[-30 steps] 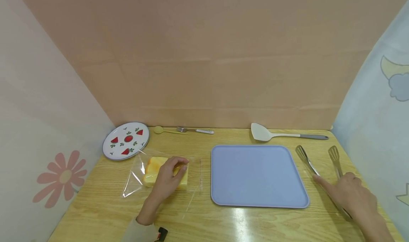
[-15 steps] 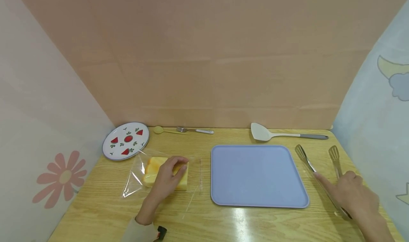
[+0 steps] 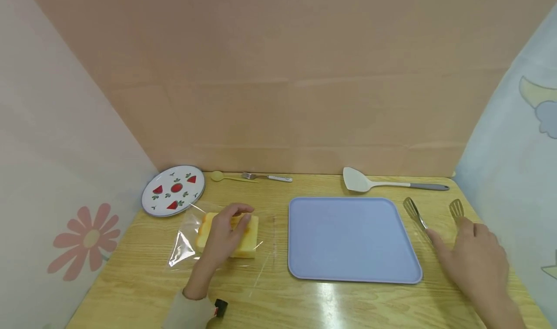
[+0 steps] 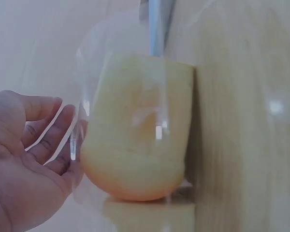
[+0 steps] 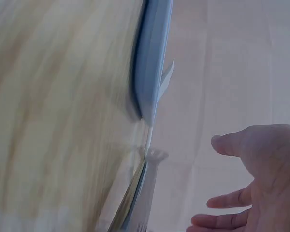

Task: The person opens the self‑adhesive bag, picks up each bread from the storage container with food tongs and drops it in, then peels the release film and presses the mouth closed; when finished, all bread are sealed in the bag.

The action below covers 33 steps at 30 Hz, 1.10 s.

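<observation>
In the head view, my left grip (image 3: pixel 224 235) is hovering at the yellow bread (image 3: pixel 247 242), which is lying inside a clear bag (image 3: pixel 183 249) on the tabletop (image 3: pixel 278 307), left of the blue tray (image 3: pixel 352 239). My right grip (image 3: pixel 474 259) is hanging over the tongs (image 3: pixel 418 217), whose slotted ends are pointing away from me, right of the tray. A patterned plate (image 3: pixel 173 190), a spoon (image 3: pixel 217 176), a fork (image 3: pixel 278 178) and a spatula (image 3: pixel 357 180) are lying along the back. In the left wrist view, my left fingers are resting relaxed beside the bagged bread, clasping nothing; I cannot tell whether they are touching the film. In the right wrist view, my right thumb and fingers are spreading apart, holding nothing.
</observation>
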{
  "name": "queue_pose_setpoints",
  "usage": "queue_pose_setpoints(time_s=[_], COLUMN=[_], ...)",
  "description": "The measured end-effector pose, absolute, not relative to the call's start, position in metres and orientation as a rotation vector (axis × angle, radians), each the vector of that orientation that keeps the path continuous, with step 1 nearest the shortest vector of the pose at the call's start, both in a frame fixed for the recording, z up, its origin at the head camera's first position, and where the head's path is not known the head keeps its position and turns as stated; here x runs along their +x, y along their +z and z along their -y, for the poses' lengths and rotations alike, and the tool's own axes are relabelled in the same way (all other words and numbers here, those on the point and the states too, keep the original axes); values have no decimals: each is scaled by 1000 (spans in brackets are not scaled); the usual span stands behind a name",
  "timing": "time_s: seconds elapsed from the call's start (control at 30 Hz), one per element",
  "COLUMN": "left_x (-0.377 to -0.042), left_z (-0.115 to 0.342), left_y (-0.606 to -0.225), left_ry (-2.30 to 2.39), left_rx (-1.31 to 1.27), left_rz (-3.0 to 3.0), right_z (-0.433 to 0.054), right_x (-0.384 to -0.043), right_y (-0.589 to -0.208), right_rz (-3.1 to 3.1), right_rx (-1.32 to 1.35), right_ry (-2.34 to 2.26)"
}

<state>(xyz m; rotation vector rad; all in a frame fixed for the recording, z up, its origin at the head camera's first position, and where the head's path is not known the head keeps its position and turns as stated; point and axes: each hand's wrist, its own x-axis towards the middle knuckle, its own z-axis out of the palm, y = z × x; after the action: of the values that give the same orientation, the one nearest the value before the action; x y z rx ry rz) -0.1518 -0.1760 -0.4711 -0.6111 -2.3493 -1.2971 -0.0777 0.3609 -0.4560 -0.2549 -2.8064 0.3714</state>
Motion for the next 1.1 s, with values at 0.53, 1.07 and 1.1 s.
queue_pose_setpoints(time_s=[0.53, 1.07, 1.1], left_x=[-174, -213, -215], left_z=[164, 191, 191], left_y=[-451, -473, -473], left_ry=[-1052, -938, -947], left_rx=[-403, -675, -658], left_rz=[2700, 2879, 2902], right_z=[-249, -178, -176], right_x=[-65, -46, -45], right_y=[-461, -476, -476], right_rz=[2527, 2390, 2395], right_rx=[232, 749, 756], right_ry=[648, 867, 880])
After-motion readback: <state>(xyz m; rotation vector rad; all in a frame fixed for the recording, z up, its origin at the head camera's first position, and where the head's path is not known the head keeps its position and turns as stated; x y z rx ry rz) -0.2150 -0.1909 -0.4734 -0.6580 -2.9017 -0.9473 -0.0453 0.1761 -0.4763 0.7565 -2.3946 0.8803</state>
